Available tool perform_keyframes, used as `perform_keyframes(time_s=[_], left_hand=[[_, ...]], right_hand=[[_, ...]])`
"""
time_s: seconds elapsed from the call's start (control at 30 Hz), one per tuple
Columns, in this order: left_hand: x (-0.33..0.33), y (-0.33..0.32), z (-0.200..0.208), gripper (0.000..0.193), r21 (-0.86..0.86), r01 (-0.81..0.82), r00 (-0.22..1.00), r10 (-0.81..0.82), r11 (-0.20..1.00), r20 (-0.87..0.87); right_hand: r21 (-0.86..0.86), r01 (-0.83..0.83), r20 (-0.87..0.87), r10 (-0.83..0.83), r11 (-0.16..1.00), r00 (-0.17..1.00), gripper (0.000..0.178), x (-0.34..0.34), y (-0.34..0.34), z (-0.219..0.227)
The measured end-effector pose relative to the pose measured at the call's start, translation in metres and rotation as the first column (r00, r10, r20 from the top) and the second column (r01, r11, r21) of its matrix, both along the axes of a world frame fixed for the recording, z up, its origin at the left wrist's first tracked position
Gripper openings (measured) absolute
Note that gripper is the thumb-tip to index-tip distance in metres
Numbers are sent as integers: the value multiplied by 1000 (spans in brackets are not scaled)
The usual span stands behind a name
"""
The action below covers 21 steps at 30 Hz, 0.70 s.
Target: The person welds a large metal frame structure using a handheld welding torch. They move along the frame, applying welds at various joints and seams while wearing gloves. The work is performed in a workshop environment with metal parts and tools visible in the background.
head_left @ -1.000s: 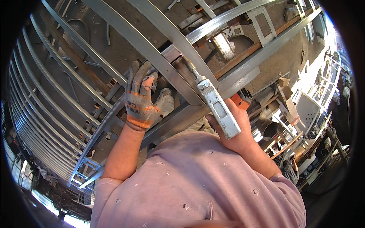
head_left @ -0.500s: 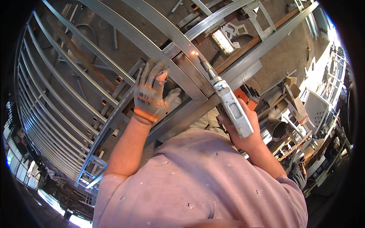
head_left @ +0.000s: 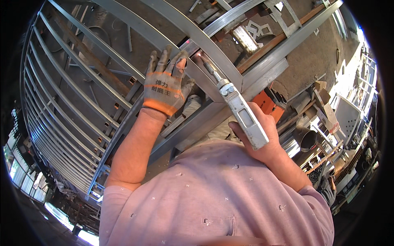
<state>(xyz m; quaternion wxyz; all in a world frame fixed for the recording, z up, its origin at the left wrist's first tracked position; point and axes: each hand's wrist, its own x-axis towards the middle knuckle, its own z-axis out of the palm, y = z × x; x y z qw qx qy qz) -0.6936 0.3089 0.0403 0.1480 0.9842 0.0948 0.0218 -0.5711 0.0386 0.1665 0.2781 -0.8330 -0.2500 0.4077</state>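
Note:
My right hand [head_left: 266, 127], bare, is wrapped round a handheld welding gun [head_left: 242, 110] with a grey, boxy body. Its narrow nozzle [head_left: 210, 67] points away from me, and a small glow shows at the tip, beside a short cross tube [head_left: 189, 47] between two long metal tubes. My left hand [head_left: 164, 89] wears a grey glove with orange bands, torn at the index fingertip. It lies with fingers spread over the near long tube [head_left: 141, 33] of the metal frame, left of the nozzle. The palm side is hidden.
Curved parallel bars [head_left: 67, 108] of the frame fill the left. An orange-and-black box [head_left: 269, 103] stands right of the gun. Beyond the frame lie cut metal plates [head_left: 283, 20] and a shiny block [head_left: 245, 39]. Scrap and a dark bucket [head_left: 305, 138] crowd the right.
The gun's nozzle has moved left, from the far side of the long tube to the cross tube joint. The bright sparks have dwindled to a small glow. My left hand has flattened onto the frame.

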Motion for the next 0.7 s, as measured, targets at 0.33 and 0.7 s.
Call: perform_keyframes(time_s=[0.33,0.7], left_hand=[[-12,15,-3,80,-105,-66,986,81,992,148],[-153,26,-26,82,-91,-347,900,358,934,249]], right_hand=[[-49,27,28,-26,998,999,45,-14,24,-6],[-99,-67,158,83,993,984,38,-29,50,-26]])
